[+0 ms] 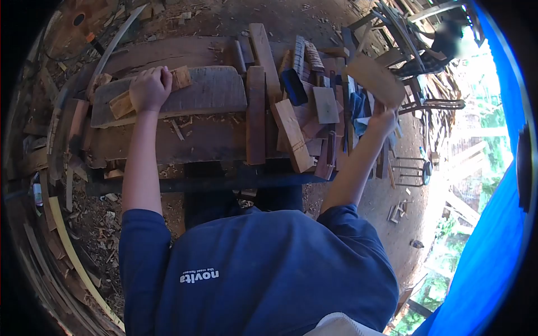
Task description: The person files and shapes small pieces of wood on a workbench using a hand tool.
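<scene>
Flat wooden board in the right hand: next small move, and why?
Probably bring the flat tan wooden board down to the bare stretch of the large curved grey plank. The right hand holds it raised above crowded offcuts; the left hand is closed over a small brown wooden block there.

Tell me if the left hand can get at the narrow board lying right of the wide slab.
Probably yes: the left hand grips a small block on the wide slab, and the narrow board lies uncovered beside it, nothing between them.
</scene>
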{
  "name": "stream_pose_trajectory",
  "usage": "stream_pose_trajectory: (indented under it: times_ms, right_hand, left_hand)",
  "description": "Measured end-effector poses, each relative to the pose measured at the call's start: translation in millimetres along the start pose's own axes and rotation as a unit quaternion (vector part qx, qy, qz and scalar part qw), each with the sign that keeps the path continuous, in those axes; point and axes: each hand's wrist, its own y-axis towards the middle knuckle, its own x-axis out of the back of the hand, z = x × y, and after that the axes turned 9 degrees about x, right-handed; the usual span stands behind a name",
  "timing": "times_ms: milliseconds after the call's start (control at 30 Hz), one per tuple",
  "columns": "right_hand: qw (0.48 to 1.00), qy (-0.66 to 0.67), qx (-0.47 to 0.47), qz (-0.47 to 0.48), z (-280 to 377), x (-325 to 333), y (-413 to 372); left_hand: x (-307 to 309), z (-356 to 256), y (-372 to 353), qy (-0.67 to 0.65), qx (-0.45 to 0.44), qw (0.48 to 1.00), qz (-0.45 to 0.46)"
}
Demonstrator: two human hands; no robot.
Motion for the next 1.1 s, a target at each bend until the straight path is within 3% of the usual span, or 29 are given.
stream_pose_trajectory:
  times_ms: [67, 200, 267, 367, 433, 567, 633, 733, 867, 1033, 1100]
  right_hand:
    - [0.978, 0.12, -0.096, -0.144, 6.0, 36.3, -12.1]
    - [0.958, 0.171, -0.122, -0.193, -19.6, 99.4, -41.7]
    - [0.948, 0.192, -0.142, -0.209, -28.2, 110.1, -52.8]
    - [0.943, 0.178, -0.161, -0.231, -37.5, 111.6, -65.1]
    - [0.959, 0.117, -0.205, -0.159, -40.2, 111.2, -68.9]
    - [0.944, 0.106, -0.289, -0.116, -37.2, 104.0, -76.4]
    - [0.941, 0.046, -0.334, -0.006, -32.0, 105.4, -83.4]
    - [0.921, -0.067, -0.383, 0.01, -16.4, 92.5, -87.1]
    - [0.938, -0.139, -0.317, 0.024, -12.3, 85.4, -96.1]
    - [0.929, -0.267, -0.234, 0.103, -13.4, 69.1, -102.8]
    - [0.94, -0.254, -0.206, 0.103, -22.2, 65.4, -94.5]
  left_hand:
    - [-0.1, 0.5, -0.4, 0.009, 0.007, 1.0, 0.006]
    - [1.1, 0.2, 0.1, 0.011, 0.002, 1.0, 0.004]
    - [2.2, 0.4, 0.8, 0.021, 0.01, 0.999, 0.047]
    - [4.0, -2.2, 1.3, 0.016, 0.014, 0.999, 0.041]
    - [4.7, -2.1, 1.0, 0.02, 0.013, 0.999, 0.038]
    - [0.8, 0.0, 0.8, 0.023, 0.003, 0.999, 0.036]
    - [1.4, -2.0, 0.7, 0.016, 0.008, 0.999, 0.039]
    - [3.5, -1.3, 0.9, 0.009, 0.013, 0.999, 0.033]
    - [-0.6, -1.4, 0.8, -0.017, 0.003, 1.0, -0.01]
    - [0.3, -0.4, 2.0, 0.008, -0.007, 1.0, 0.005]
    - [1.1, -2.7, 1.0, -0.002, 0.007, 1.0, -0.001]
